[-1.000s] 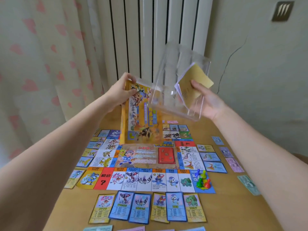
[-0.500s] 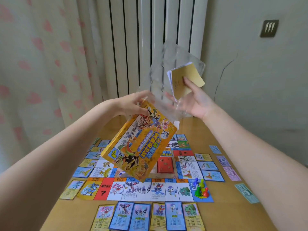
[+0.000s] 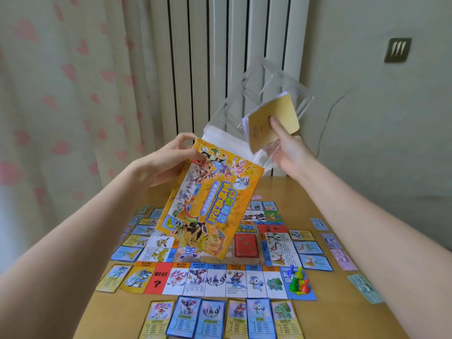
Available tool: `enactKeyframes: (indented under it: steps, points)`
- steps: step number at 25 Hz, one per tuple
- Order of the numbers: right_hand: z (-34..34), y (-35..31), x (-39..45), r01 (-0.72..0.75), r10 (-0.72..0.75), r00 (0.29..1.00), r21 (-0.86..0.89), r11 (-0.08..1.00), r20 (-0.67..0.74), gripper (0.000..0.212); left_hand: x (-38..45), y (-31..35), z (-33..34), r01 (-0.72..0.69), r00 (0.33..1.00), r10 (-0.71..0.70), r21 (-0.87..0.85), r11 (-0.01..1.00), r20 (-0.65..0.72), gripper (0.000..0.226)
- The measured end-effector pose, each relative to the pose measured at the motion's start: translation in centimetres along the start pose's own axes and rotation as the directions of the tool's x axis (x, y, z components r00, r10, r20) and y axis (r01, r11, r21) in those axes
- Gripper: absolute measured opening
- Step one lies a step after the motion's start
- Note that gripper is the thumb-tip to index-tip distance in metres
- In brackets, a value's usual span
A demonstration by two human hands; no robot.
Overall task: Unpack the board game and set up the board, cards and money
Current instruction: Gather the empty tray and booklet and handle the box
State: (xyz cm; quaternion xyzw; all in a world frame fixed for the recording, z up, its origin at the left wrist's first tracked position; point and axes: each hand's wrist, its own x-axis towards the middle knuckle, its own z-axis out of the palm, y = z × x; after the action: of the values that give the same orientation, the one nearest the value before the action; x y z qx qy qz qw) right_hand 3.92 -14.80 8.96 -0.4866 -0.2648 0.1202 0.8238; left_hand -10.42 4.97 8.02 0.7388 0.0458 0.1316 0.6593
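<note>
Nearest the viewer, a row of property cards [image 3: 221, 319] lies along the front edge of the worktop [image 3: 325, 319], with the game board [image 3: 215, 275] spread flat just beyond it, four coloured pawns [image 3: 297, 280] standing on its near right corner and a red card deck [image 3: 246, 245] near its middle. More cards flank the board on the left, and paper money [image 3: 342, 259] runs down the right side. Above the board the left hand [image 3: 166, 162] grips the top edge of the yellow box [image 3: 210, 204] with curled fingers, holding it tilted in the air, its low corner hanging over the board's centre. Higher and further off, the right hand [image 3: 291, 152] holds a clear plastic tray [image 3: 264, 104], its thumb pinning a tan booklet [image 3: 274, 121] against the tray. The step in hand looks like clearing away the empty packaging; done well, both pieces would be carried sideways before being lowered, since the box's low corner could sweep the deck or pawns. Open room is scarce: bare wood shows mainly along the right margin and the near right corner, while the far edge meets a radiator [image 3: 220, 57] and wall.
</note>
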Motion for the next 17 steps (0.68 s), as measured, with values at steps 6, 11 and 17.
enactKeyframes:
  steps: [6, 11, 17]
  points:
    - [0.4, 1.9, -0.4, 0.064, -0.021, 0.992, -0.342, 0.938, 0.128, 0.014, -0.2, -3.6, 0.3, 0.056, 0.996, -0.058, -0.040, 0.998, -0.062, 0.047]
    - [1.4, 2.2, 0.0, 0.132, -0.026, 0.979, -0.525, 0.841, 0.204, 0.029, -0.7, -4.6, 0.6, 0.056, 0.993, -0.067, -0.120, 0.991, -0.092, 0.024]
    - [2.5, 3.4, -0.8, 0.154, -0.055, 0.979, -0.535, 0.831, 0.197, 0.041, 0.7, -5.2, 1.9, 0.052, 0.958, -0.097, -0.172, 0.984, -0.270, 0.024]
